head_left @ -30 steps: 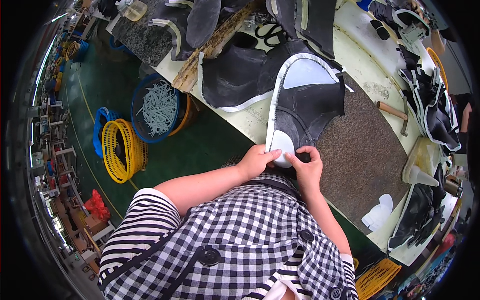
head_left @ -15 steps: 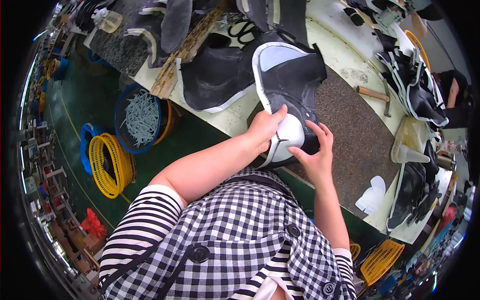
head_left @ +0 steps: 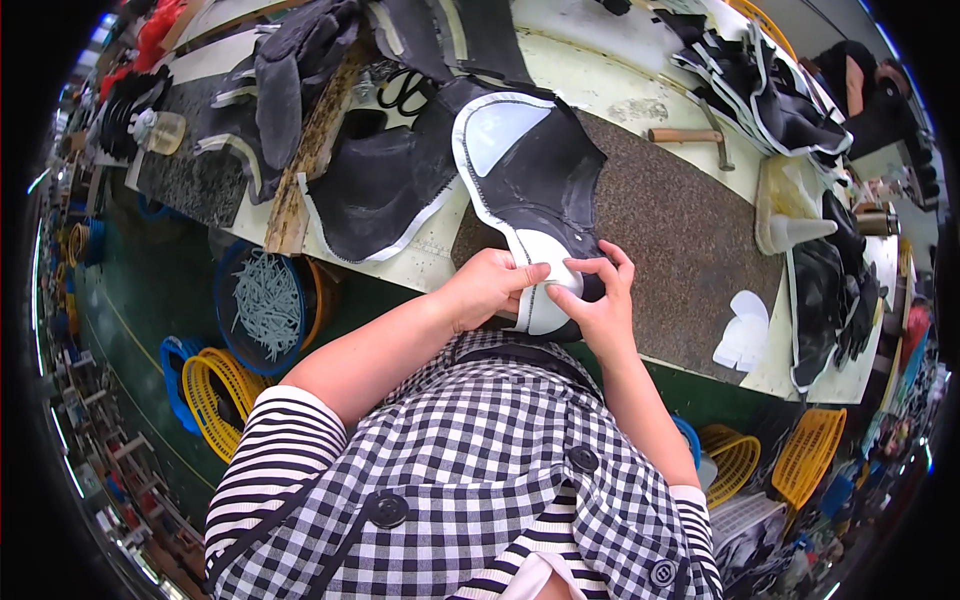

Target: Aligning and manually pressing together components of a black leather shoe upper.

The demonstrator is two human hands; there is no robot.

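Observation:
A black boot upper (head_left: 548, 185) with white trim lies over the table's near edge, with a pale patch (head_left: 513, 137) at its far end. Its near end carries a white rounded patch (head_left: 545, 312) with a dark stitched seam. My left hand (head_left: 490, 288) is closed on the seam side of this end, thumb on top and fingers partly hidden beneath. From the other side, my right hand (head_left: 605, 305) bends thumb and index finger together over the white patch, their tips close to my left thumb. Another black upper piece (head_left: 375, 190) adjoins on the left.
A hammer (head_left: 685, 135) and white cut pieces (head_left: 743, 330) lie right of my hands on the table. Black scissors (head_left: 405, 92) are farther back. Below the left edge stand a blue basket of pale strips (head_left: 268, 305) and a yellow basket (head_left: 205, 395). Black pieces (head_left: 775, 95) are heaped far right.
My right hand's spread fingers have closed in, thumb and index finger now nearly together on the white patch. My left thumb has slid nearer to them. The view has shifted, too.

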